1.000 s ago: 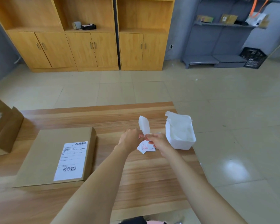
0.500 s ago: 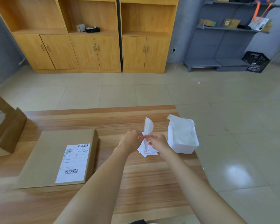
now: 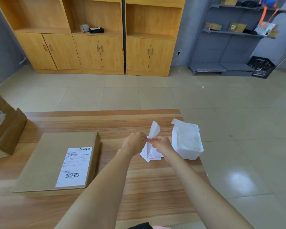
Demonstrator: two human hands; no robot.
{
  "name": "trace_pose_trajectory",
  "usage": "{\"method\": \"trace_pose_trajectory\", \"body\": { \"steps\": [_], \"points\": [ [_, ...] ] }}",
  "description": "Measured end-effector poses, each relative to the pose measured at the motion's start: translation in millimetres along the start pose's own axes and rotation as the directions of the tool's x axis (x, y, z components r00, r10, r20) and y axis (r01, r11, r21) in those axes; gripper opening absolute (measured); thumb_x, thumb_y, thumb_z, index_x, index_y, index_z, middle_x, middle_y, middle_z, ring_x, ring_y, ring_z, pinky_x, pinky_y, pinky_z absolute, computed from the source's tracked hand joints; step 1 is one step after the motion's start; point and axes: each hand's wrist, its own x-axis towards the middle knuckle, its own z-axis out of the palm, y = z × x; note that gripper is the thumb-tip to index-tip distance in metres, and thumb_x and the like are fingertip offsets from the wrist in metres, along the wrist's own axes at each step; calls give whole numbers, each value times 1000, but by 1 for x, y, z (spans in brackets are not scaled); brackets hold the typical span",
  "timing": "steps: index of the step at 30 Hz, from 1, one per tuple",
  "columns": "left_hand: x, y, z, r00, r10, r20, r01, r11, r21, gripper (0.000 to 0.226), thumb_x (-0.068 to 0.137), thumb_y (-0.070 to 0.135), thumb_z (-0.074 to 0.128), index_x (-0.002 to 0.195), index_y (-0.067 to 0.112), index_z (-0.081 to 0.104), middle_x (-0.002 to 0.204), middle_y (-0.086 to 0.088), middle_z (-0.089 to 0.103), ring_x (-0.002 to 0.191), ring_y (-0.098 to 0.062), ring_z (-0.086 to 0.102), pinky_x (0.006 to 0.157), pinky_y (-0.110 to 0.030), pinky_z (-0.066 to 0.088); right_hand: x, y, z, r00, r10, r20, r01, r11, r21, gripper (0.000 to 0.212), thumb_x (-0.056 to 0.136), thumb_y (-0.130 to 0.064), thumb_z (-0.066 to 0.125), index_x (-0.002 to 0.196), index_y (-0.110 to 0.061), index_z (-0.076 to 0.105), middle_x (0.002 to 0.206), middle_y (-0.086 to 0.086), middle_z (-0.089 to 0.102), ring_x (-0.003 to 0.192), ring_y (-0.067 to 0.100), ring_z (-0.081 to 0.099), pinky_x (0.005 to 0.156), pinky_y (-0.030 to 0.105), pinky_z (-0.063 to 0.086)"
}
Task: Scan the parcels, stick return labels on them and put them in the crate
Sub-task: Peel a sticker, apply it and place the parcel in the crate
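Label (image 3: 154, 131) stood curled up between both hands, above the stack (image 3: 149, 156) on the table (image 3: 89, 123), right of the parcel (image 3: 46, 162). Left hand (image 3: 134, 142) pinched 1 layer, right hand (image 3: 162, 143) the other; which was sticker, can't tell. Versus 1 s earlier the flap curled over more, so the peel looked further along but unfinished. Parcel unmoved, showing only 1 shipping label. Likely next: free sticker, backing into bin (image 3: 190, 155), stick on parcel. Crate (image 3: 261, 66) sat far off on the floor.
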Motion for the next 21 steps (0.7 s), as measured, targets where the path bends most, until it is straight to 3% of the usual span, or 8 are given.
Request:
{"method": "trace_pose_trajectory", "body": {
  "steps": [3,8,14,21],
  "points": [
    [0,0,0,1000,-2,-8,2,1000,0,29,97,24,42,109,13,66,109,-5,67,99,-25,60,78,-35,47,0,2,-2,1000,-12,1,12,1000,-23,10,88,-26,65,88,-16,64,81,-9,60,76,5,56,63,16,40],
    [-1,-2,1,999,-20,-47,20,1000,12,28,97,21,40,106,12,65,106,-7,67,98,-28,59,71,-30,42,1,6,-3,1000,-26,0,26,997,-75,14,90,-23,58,97,-15,66,96,-2,64,92,15,58,78,24,41],
    [-1,-8,2,996,-69,-60,70,997,18,28,97,20,39,106,10,63,106,-7,67,99,-30,58,73,-32,42,3,9,-6,1000,-12,-25,9,995,-96,9,89,-22,57,89,-15,61,112,18,65,83,17,53,73,29,38],
    [2,-11,3,990,-110,-93,113,993,36,28,96,19,39,105,11,63,105,-8,67,99,-31,58,72,-30,38,7,13,-14,999,10,-48,-16,992,-126,10,89,-25,54,83,-18,59,96,2,63,93,19,60,74,30,39]
  ]
}}
